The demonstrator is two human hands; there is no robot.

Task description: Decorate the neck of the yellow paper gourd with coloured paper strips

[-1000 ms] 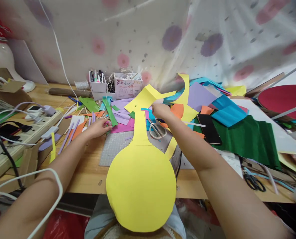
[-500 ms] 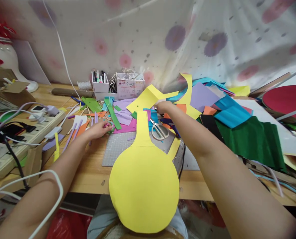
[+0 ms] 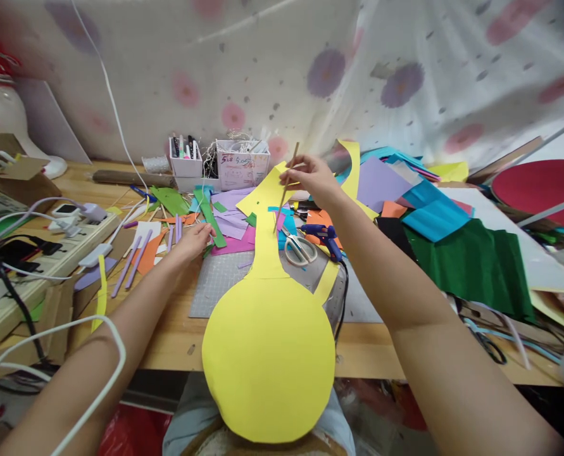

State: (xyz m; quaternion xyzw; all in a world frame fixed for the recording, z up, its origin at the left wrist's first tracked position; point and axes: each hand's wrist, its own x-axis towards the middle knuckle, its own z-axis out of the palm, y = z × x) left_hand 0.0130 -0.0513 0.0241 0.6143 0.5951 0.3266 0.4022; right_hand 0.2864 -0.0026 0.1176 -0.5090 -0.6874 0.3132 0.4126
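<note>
My right hand [image 3: 311,178] is raised above the paper heap and pinches a thin wooden stick [image 3: 286,185] that slants down to the left. My left hand [image 3: 194,240] rests on the table among purple strips [image 3: 132,258] and green scraps, its fingers curled over something small I cannot make out. A large yellow paper cut-out [image 3: 268,354] with a round body and a narrow neck hangs over the table's front edge between my arms. Scissors [image 3: 299,249] and a blue glue gun [image 3: 323,235] lie just behind its neck.
A grey cutting mat [image 3: 219,282] lies under the cut-out. Two white pen boxes [image 3: 219,163] stand at the back. A power strip with cables [image 3: 54,244] sits at the left. Coloured paper sheets and green felt [image 3: 476,263] pile up at the right, beside a red disc [image 3: 542,190].
My right hand has lifted out of the paper heap with the wooden stick in its fingers. The blue glue gun now shows where the hand was. My left hand has barely moved.
</note>
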